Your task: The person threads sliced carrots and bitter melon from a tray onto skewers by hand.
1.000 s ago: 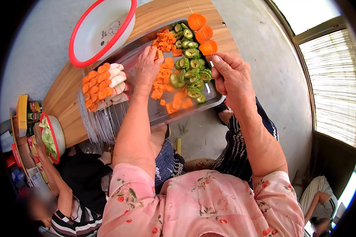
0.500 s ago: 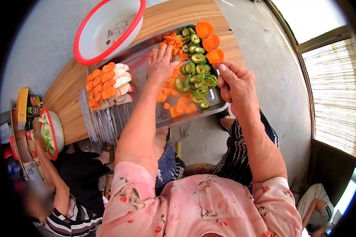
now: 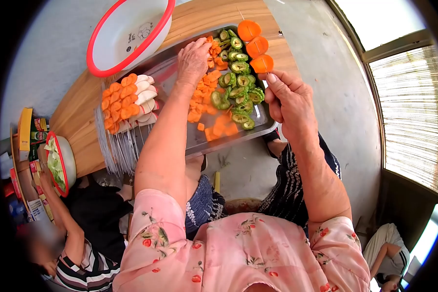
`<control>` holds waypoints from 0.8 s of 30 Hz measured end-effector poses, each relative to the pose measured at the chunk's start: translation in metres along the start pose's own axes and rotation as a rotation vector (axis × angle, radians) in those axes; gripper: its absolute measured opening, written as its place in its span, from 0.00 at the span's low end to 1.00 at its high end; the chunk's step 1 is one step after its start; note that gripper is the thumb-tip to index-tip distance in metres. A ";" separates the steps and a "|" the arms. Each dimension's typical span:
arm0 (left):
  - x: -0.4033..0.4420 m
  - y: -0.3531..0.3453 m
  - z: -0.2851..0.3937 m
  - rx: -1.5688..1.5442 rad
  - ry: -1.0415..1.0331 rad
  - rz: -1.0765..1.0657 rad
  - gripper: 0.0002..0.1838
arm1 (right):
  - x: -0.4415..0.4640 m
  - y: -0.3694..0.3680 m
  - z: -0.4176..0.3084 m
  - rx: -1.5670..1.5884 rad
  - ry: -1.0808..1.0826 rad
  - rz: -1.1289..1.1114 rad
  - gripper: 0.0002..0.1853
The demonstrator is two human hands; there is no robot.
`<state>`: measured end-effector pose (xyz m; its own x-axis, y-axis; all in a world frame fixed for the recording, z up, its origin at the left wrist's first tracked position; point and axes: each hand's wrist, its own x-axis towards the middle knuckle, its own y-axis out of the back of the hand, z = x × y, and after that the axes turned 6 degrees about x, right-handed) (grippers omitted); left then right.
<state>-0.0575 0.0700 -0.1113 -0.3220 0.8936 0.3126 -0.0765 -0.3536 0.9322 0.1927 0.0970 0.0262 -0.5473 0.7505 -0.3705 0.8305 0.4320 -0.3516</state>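
My right hand point(image 3: 289, 95) pinches the lower end of a thin skewer point(image 3: 241, 14) between thumb and fingers. Three orange carrot slices point(image 3: 257, 46) are threaded along it, above the tray's right edge. At the far end of the metal tray point(image 3: 173, 75), my left hand point(image 3: 193, 59) bends its fingers down at a heap of small carrot pieces point(image 3: 198, 100). Its fingertips are partly hidden, so what they hold does not show. A row of green bitter melon rings point(image 3: 239, 92) lies beside the carrot pieces. Finished skewers of carrot and pale slices point(image 3: 145, 96) are stacked at the tray's left end.
A white basin with a red rim point(image 3: 93, 58) stands on the wooden table point(image 3: 78, 117) behind the tray. At left is a bowl of cut green vegetable point(image 3: 57, 165), with a person in a striped top point(image 3: 87, 267) near it. Another person point(image 3: 392, 253) sits at lower right.
My left hand has drawn its spread fingers together and curled them over the far carrot pieces. The right hand still holds the skewer, nearly in place. The whole view has shifted slightly.
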 end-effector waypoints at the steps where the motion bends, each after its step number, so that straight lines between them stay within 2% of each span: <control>1: 0.007 -0.004 0.000 -0.039 -0.057 0.026 0.17 | 0.000 0.000 0.000 0.000 -0.002 -0.001 0.11; 2: 0.010 -0.007 0.000 -0.036 -0.072 -0.110 0.17 | 0.001 0.001 -0.001 0.001 -0.002 -0.002 0.11; 5: -0.003 -0.016 -0.007 0.083 -0.045 -0.246 0.18 | 0.001 0.002 -0.004 -0.013 0.009 0.016 0.12; 10: -0.019 0.007 -0.017 -0.244 0.127 -0.181 0.11 | -0.001 0.001 -0.003 -0.025 0.025 0.005 0.12; 13: -0.029 0.020 -0.007 -0.191 0.096 -0.058 0.10 | -0.002 0.001 0.000 -0.012 0.020 -0.006 0.12; 17: -0.045 0.016 0.026 -0.033 0.066 -0.075 0.15 | 0.000 0.001 -0.001 0.000 0.008 0.004 0.11; 18: -0.048 0.017 0.033 -0.037 0.101 -0.117 0.19 | -0.001 0.002 -0.002 0.000 0.009 0.007 0.11; 21: -0.050 0.008 0.045 0.102 0.170 -0.138 0.21 | -0.002 0.001 -0.002 0.010 0.008 0.034 0.10; 24: -0.048 0.001 0.046 0.133 0.177 -0.124 0.17 | -0.001 0.002 0.001 0.000 0.020 0.029 0.10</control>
<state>0.0017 0.0391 -0.1166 -0.4792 0.8615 0.1682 -0.0049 -0.1942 0.9809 0.1948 0.0969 0.0252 -0.5208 0.7726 -0.3632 0.8459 0.4097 -0.3414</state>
